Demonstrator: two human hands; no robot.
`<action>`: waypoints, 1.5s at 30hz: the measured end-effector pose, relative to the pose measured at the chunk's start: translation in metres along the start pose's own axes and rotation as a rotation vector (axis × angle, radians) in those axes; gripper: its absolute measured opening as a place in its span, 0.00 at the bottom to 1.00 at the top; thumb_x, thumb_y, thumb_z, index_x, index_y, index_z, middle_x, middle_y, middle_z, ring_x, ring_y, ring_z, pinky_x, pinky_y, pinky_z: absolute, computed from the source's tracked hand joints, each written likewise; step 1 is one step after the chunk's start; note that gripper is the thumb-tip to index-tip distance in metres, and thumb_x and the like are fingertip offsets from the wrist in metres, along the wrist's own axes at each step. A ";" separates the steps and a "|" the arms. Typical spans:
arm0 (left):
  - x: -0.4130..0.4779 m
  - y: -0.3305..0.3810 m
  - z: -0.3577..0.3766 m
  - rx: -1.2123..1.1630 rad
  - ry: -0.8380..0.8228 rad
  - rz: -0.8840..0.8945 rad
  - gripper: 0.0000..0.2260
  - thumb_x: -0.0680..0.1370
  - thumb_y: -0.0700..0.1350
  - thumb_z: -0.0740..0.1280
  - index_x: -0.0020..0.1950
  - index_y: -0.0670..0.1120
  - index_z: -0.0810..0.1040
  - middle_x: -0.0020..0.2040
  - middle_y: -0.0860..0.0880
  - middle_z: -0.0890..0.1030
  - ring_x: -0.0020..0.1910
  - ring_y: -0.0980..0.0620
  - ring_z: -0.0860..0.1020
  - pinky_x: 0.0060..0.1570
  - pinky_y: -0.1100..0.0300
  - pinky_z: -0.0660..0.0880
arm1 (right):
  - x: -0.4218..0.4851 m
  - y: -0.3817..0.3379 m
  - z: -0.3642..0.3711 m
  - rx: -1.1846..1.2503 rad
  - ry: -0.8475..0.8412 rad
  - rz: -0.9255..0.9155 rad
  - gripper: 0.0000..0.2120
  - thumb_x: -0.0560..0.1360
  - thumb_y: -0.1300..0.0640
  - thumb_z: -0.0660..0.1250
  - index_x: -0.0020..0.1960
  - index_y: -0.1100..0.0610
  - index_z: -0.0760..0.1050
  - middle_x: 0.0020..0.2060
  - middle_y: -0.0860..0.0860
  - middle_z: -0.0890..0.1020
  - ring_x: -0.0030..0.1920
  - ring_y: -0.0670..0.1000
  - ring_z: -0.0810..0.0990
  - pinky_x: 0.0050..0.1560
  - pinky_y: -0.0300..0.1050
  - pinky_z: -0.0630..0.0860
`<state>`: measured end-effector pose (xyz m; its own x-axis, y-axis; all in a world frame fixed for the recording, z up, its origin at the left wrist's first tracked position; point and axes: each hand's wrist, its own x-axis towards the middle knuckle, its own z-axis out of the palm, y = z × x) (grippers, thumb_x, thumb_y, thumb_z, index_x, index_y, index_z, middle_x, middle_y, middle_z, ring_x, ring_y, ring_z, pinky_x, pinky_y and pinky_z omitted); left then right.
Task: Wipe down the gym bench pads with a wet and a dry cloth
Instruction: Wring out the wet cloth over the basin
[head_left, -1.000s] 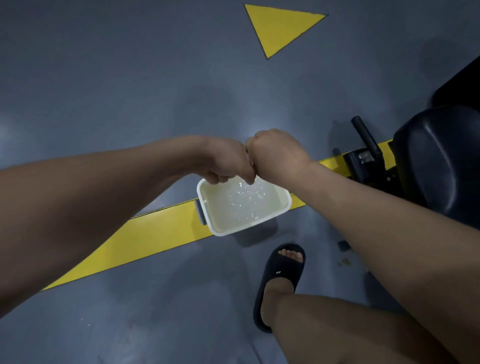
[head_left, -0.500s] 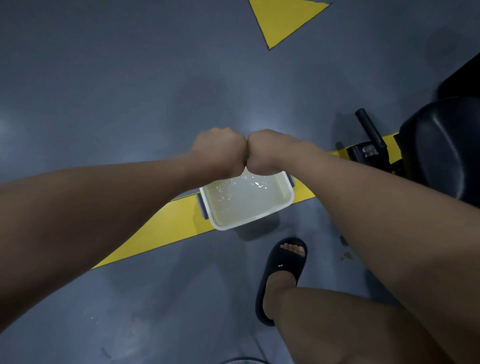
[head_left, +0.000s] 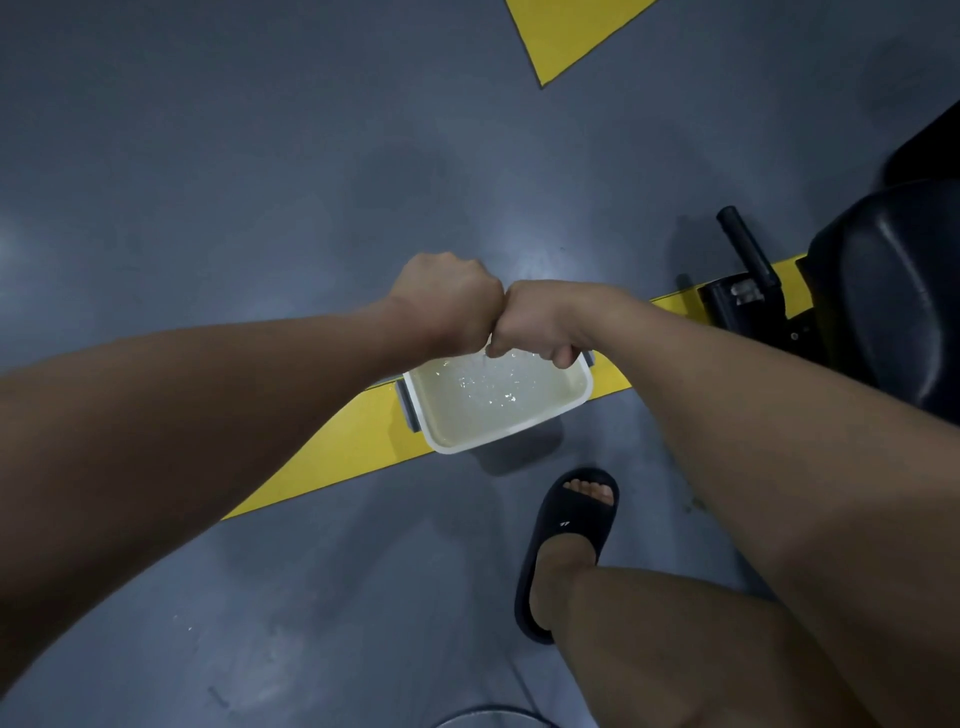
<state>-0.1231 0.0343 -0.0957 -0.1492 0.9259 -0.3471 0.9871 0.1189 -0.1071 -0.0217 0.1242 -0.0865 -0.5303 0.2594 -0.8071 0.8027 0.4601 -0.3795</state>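
**A:** What's changed?

**B:** Your left hand (head_left: 447, 304) has rolled knuckles-up against your right hand (head_left: 540, 325). A fresh trickle (head_left: 487, 358) falls between them, and the water in the tub (head_left: 457, 450) ripples again.

**A:** Grip?

**B:** Both grips are closed in tight fists, touching. Whatever you hold is hidden inside. Going by the water, it's probably the wet cloth.

**A:** So where's the task?

**B:** Wringing stage, I'd say, with no wiping yet. The bench pad (head_left: 893, 291) sits to your right, well apart from your hands.

**A:** Anything in the way?

**B:** The tub stands on the yellow stripe (head_left: 332, 452), with your slippered foot (head_left: 571, 535) near it. A black lever (head_left: 748, 249) sits between tub and pad. Turning toward the pad could kick the tub.
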 end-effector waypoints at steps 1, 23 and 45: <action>0.000 0.001 0.000 0.008 -0.004 0.008 0.06 0.74 0.46 0.67 0.48 0.50 0.82 0.45 0.48 0.82 0.43 0.39 0.82 0.37 0.58 0.67 | -0.001 0.001 0.001 0.035 -0.022 0.016 0.14 0.76 0.57 0.68 0.37 0.54 0.64 0.25 0.50 0.62 0.22 0.51 0.59 0.24 0.36 0.68; -0.014 -0.006 0.020 -0.226 -0.128 -0.224 0.07 0.81 0.51 0.64 0.46 0.48 0.74 0.46 0.45 0.77 0.43 0.41 0.75 0.41 0.54 0.71 | -0.032 0.000 0.006 -0.244 0.130 -0.057 0.15 0.79 0.61 0.61 0.65 0.58 0.74 0.60 0.56 0.81 0.41 0.54 0.76 0.15 0.38 0.65; -0.141 0.237 -0.265 -0.719 0.210 0.305 0.15 0.75 0.45 0.72 0.56 0.45 0.68 0.45 0.51 0.76 0.39 0.54 0.76 0.29 0.67 0.67 | -0.396 0.127 0.039 1.271 0.981 -0.276 0.09 0.84 0.59 0.61 0.46 0.60 0.74 0.31 0.55 0.79 0.32 0.53 0.79 0.34 0.42 0.75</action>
<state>0.1468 0.0273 0.1750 0.0763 0.9943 -0.0744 0.7891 -0.0146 0.6141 0.3004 0.0470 0.1673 -0.2491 0.9323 -0.2624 0.0909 -0.2472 -0.9647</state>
